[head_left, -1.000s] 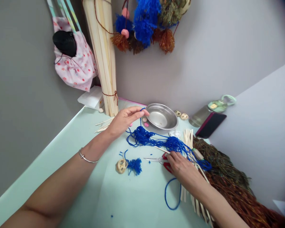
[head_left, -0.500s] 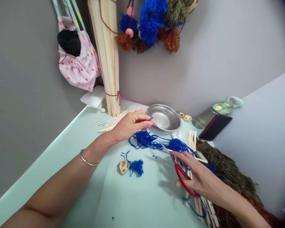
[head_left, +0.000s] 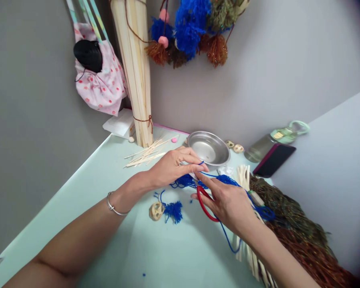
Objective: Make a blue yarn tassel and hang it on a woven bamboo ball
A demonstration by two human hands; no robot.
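Blue yarn (head_left: 182, 182) lay in a loose tangle on the worktop (head_left: 158, 252), just in front of the steel bowl (head_left: 208, 147) and partly hidden by the person. One strand (head_left: 201, 163) of it was pinched between the thumb and fingers of the left hand (head_left: 181, 166), a short piece showing at the fingertips. The right hand (head_left: 228, 198) was curled around the scissors (head_left: 204, 210), a red handle at its thumb; their blade end reached in beneath the left hand, mostly covered, so whether the blades stood apart or had met could not be told.

As for progress, one blue tassel (head_left: 173, 212) lay nearer the person beside a woven ball (head_left: 156, 211) and looked already formed, its ends fringed; whether the two were tied together was unclear. A blue snippet (head_left: 143, 275) on the worktop suggested that some cutting was done. Much of the tangle seemed to be in long lengths, so plenty was probably unused. Green and brown yarn (head_left: 290, 208) lay in long strands at the right, apparently unworked.
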